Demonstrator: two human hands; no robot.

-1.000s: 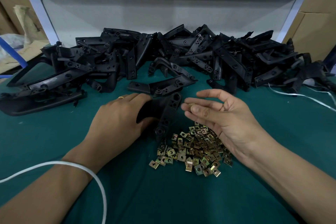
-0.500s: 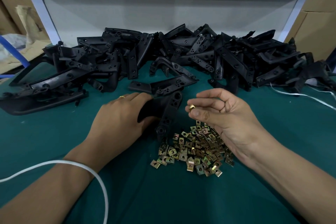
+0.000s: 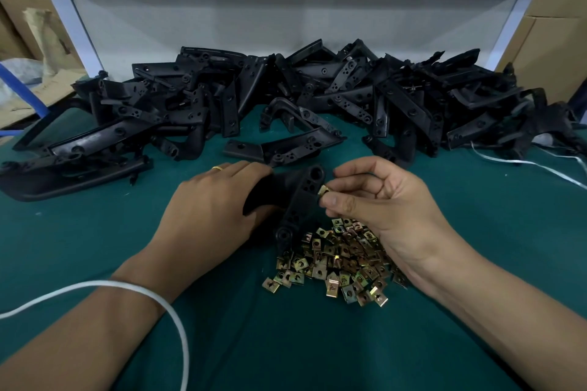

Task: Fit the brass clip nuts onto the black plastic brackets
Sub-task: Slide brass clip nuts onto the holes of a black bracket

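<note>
My left hand [image 3: 209,209] grips one end of a black plastic bracket [image 3: 300,200] that lies on the green cloth, its long holed arm pointing toward me. My right hand [image 3: 378,203] pinches a single brass clip nut [image 3: 324,190] between thumb and forefinger, right against the bracket's right edge. A loose heap of several brass clip nuts [image 3: 336,260] lies on the cloth below the bracket's near end, partly under my right palm.
A long pile of black brackets [image 3: 286,98] runs across the back of the green table [image 3: 95,247]. A white cord [image 3: 158,298] loops over my left wrist. White straps [image 3: 524,165] lie at the right. A shelf frame [image 3: 70,19] stands behind.
My right hand has curled its fingers and moved left, bringing the pinched clip nut up against the bracket's edge. My left hand has kept its hold on the bracket.
</note>
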